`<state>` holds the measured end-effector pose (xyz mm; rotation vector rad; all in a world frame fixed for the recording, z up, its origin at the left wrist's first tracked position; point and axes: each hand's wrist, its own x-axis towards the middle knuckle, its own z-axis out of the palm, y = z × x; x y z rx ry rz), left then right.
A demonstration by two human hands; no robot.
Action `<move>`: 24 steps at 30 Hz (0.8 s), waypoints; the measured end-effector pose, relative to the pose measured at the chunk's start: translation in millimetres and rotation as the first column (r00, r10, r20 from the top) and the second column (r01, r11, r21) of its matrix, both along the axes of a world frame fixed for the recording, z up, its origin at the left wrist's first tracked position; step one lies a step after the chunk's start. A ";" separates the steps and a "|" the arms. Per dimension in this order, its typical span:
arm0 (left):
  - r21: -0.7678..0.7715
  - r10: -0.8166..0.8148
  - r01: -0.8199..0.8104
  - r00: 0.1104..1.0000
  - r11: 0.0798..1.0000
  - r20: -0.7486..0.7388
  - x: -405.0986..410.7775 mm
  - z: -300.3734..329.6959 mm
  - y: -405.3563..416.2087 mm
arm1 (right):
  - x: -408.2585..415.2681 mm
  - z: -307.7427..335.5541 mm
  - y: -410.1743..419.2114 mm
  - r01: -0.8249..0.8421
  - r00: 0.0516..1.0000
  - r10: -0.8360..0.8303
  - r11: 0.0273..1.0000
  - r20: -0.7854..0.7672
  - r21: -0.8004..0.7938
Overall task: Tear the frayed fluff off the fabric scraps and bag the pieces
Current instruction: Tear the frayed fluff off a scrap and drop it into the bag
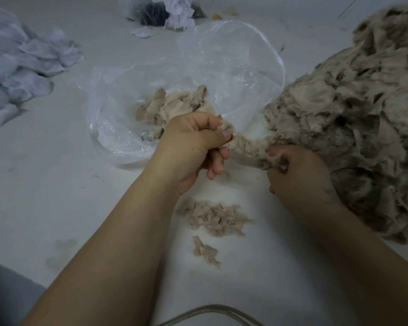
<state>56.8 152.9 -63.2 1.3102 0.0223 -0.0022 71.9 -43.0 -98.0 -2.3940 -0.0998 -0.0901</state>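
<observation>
The left hand [193, 140] and right hand [297, 175] are both pinching a beige scrap [247, 147] with curled fingers, beside the clear bag [198, 67].

Dim, flat, bluish light; soft shadows; faint glare on plastic bag [222, 50]; wide-angle edge distortion; slightly soft overall.

Two hands [193, 140] [297, 175], one clear bag [222, 62] — two fluff tufts [213, 218] [205, 251].
</observation>
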 end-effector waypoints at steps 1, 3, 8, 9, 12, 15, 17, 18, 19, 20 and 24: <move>-0.026 -0.002 0.002 1.000 1.000 0.006 -0.3 1.0 0.5 | -0.1 0.8 0.1 -0.006 1.000 0.006 1.000 -0.004 -0.002; -0.057 -0.001 0.002 1.000 0.998 0.025 -0.3 3.0 2.8 | 0.6 1.6 0.2 -0.002 1.000 0.002 1.000 -0.014 0.011; -0.060 -0.002 0.005 0.999 0.998 0.039 -1.3 3.3 4.5 | 4.2 2.1 -1.6 0.053 0.998 -0.051 0.998 -0.037 0.041; -0.057 -0.007 0.009 0.999 0.998 0.038 -1.4 3.3 4.3 | 4.4 2.2 -2.0 0.059 0.997 -0.057 0.997 -0.047 0.045; -0.056 -0.008 0.010 0.999 0.998 0.033 -1.1 3.6 4.9 | 3.1 3.2 -1.8 0.080 0.995 -0.077 0.995 -0.059 0.057; -0.051 -0.001 0.003 1.000 0.999 0.030 -1.4 3.6 5.6 | 1.2 5.1 -0.5 0.073 0.996 -0.071 0.997 -0.056 0.024; -0.027 0.009 -0.008 1.000 1.000 0.030 -1.1 2.4 4.6 | -1.3 6.2 2.9 0.015 1.000 -0.015 1.000 0.000 -0.008; -0.006 0.013 -0.013 0.999 1.000 0.029 -1.0 2.0 3.5 | -5.0 7.2 6.5 -0.044 0.998 0.044 0.999 0.048 -0.005; 0.018 0.012 -0.013 1.000 1.000 0.027 -1.0 1.6 2.2 | -9.4 7.3 10.8 -0.113 0.989 0.111 0.994 0.097 0.016; 0.043 0.000 -0.001 1.000 0.999 0.023 -1.2 1.0 0.9 | -13.7 6.8 15.5 -0.174 0.977 0.164 0.983 0.138 0.064; 0.132 -0.068 0.066 0.998 0.989 0.008 -2.6 0.6 -1.0 | -16.1 3.3 22.3 -0.182 0.969 0.133 0.954 0.207 0.239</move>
